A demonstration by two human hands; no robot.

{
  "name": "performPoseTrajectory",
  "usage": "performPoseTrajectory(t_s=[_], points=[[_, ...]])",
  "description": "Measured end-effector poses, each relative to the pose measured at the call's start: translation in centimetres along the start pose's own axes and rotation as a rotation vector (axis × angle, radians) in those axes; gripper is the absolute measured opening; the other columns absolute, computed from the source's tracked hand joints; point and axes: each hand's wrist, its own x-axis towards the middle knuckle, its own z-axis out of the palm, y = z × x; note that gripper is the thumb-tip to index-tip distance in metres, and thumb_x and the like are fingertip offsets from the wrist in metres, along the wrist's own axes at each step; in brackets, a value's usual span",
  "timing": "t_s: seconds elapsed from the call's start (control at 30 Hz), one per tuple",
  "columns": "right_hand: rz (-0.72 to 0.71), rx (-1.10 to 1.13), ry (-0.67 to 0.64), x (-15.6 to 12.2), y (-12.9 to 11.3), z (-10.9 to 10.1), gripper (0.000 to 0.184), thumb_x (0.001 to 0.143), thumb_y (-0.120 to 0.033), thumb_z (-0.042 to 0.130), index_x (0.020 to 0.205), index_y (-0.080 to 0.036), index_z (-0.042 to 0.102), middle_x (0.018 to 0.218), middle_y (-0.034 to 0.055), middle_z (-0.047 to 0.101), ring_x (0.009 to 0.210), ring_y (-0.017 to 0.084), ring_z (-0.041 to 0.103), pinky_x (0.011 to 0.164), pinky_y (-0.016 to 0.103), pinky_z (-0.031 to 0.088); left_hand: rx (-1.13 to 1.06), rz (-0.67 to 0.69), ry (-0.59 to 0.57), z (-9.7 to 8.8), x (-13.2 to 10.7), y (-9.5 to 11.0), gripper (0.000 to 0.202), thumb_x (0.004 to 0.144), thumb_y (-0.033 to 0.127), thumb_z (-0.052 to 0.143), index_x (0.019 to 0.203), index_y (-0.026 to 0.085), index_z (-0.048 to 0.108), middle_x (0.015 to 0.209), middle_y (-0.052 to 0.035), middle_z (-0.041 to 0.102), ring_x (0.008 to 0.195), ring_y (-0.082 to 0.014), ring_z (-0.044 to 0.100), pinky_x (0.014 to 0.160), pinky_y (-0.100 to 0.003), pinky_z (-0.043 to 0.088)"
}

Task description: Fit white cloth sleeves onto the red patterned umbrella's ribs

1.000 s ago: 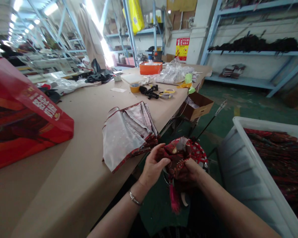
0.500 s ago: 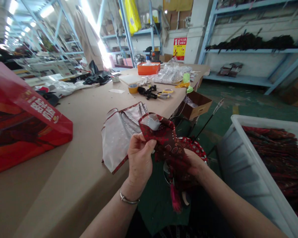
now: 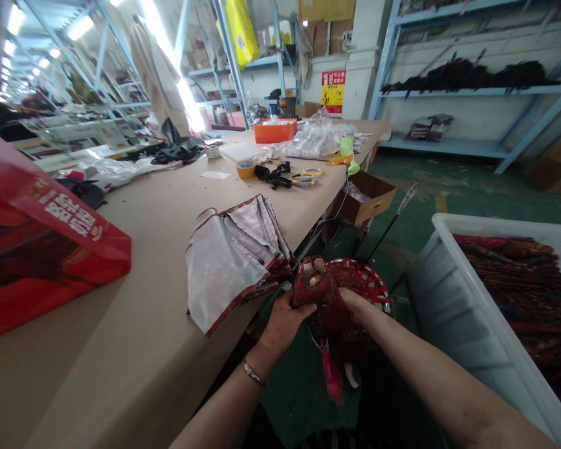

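Both hands, left hand (image 3: 284,321) and right hand (image 3: 351,300), have their fingers pinching the red patterned umbrella cloth (image 3: 318,293) just off the bench (image 3: 135,349) edge, beside the folded silver-lined canopy (image 3: 234,259). The step looks like gathering the cloth; next calls for tighter bunching.

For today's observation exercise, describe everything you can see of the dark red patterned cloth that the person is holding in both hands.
The dark red patterned cloth looks like thin woven fabric with a small pale print. It is bunched into a crumpled wad just off the table edge, above a red perforated stool. The left hand grips it from the left, the right hand from the right. A pink tassel hangs below it. Its full shape is hidden in the folds.
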Motion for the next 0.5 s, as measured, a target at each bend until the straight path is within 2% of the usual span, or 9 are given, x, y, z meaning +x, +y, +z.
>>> performPoseTrajectory(t_s=[0.07, 0.13, 0.23, 0.3, 0.37, 0.43, 0.47, 0.5], points=[[-0.063, -0.033, 0.068, -0.4, 1.3, -0.1, 0.013, 0.073, -0.028, 0.065, 0.067, -0.015, 0.064, 0.054, -0.0002, 0.064, 0.053, 0.016, 0.059, 0.057, 0.027, 0.048, -0.014, -0.010, 0.121, -0.6, -0.9, -0.7, 0.031, 0.066, 0.024, 0.073, 0.095, 0.015, 0.071, 0.094, -0.0050, 0.073, 0.092, -0.0230, 0.065, 0.091, -0.036, 0.048], [-0.133, -0.066, 0.142, -1.3, 2.4, -0.2, 0.014, 0.072, -0.030, 0.067, 0.070, -0.016, 0.065, 0.060, -0.0004, 0.065, 0.061, 0.017, 0.062, 0.064, 0.028, 0.050, -0.063, 0.009, 0.234, -1.7, -2.3, -1.4, 0.031, 0.066, 0.026, 0.073, 0.095, 0.016, 0.071, 0.091, -0.0034, 0.073, 0.090, -0.0219, 0.065, 0.088, -0.034, 0.049], [-0.278, -0.093, 0.205, -3.1, 2.1, -0.1, 0.022, 0.071, -0.033, 0.070, 0.089, -0.021, 0.069, 0.095, 0.0016, 0.071, 0.099, 0.018, 0.062, 0.090, 0.027, 0.046, -0.005, 0.049, 0.322, -3.0, -4.1, -0.7, 0.022, 0.063, 0.024, 0.074, 0.084, 0.018, 0.070, 0.078, 0.0001, 0.071, 0.079, -0.0189, 0.064, 0.076, -0.029, 0.051], [-0.402, -0.105, 0.089, -4.5, 0.1, 0.4, 0.040, 0.069, -0.035, 0.072, 0.106, -0.023, 0.066, 0.117, 0.0022, 0.065, 0.116, 0.019, 0.054, 0.101, 0.028, 0.039, 0.099, 0.113, 0.288, -3.0, -4.6, 1.3, 0.014, 0.063, 0.022, 0.075, 0.076, 0.018, 0.070, 0.070, 0.0019, 0.067, 0.070, -0.0156, 0.061, 0.069, -0.025, 0.051], [-0.503, -0.143, -0.153, -6.0, -3.1, 1.2, 0.052, 0.066, -0.037, 0.075, 0.115, -0.022, 0.063, 0.118, 0.0049, 0.065, 0.114, 0.022, 0.056, 0.101, 0.034, 0.040, 0.177, 0.208, 0.184, -2.2, -4.7, 4.5, 0.012, 0.066, 0.020, 0.074, 0.077, 0.018, 0.070, 0.072, 0.0018, 0.067, 0.068, -0.0138, 0.059, 0.067, -0.024, 0.050], [-0.559, -0.185, -0.366, -7.4, -6.8, 2.6, 0.048, 0.068, -0.037, 0.075, 0.111, -0.019, 0.065, 0.107, 0.0060, 0.069, 0.103, 0.024, 0.063, 0.095, 0.039, 0.045, 0.222, 0.304, 0.074, -1.1, -4.5, 8.3, 0.014, 0.072, 0.022, 0.071, 0.085, 0.019, 0.071, 0.077, 0.0008, 0.067, 0.069, -0.0138, 0.059, 0.066, -0.024, 0.050], [-0.594, -0.186, -0.394, -8.2, -8.8, 3.3, 0.040, 0.069, -0.036, 0.074, 0.105, -0.019, 0.067, 0.100, 0.0048, 0.071, 0.096, 0.024, 0.065, 0.091, 0.039, 0.047, 0.238, 0.350, 0.047, -0.7, -4.4, 10.2, 0.012, 0.074, 0.024, 0.070, 0.085, 0.019, 0.070, 0.074, 0.0010, 0.066, 0.067, -0.0135, 0.059, 0.063, -0.024, 0.050], [-0.651, -0.162, -0.365, -9.0, -10.7, 4.1, 0.033, 0.070, -0.035, 0.074, 0.099, -0.019, 0.068, 0.093, 0.0031, 0.072, 0.089, 0.022, 0.066, 0.086, 0.037, 0.049, 0.249, 0.412, 0.045, -0.6, -4.4, 12.0, 0.012, 0.075, 0.026, 0.069, 0.085, 0.019, 0.069, 0.073, 0.0010, 0.065, 0.065, -0.0131, 0.058, 0.061, -0.024, 0.051]])
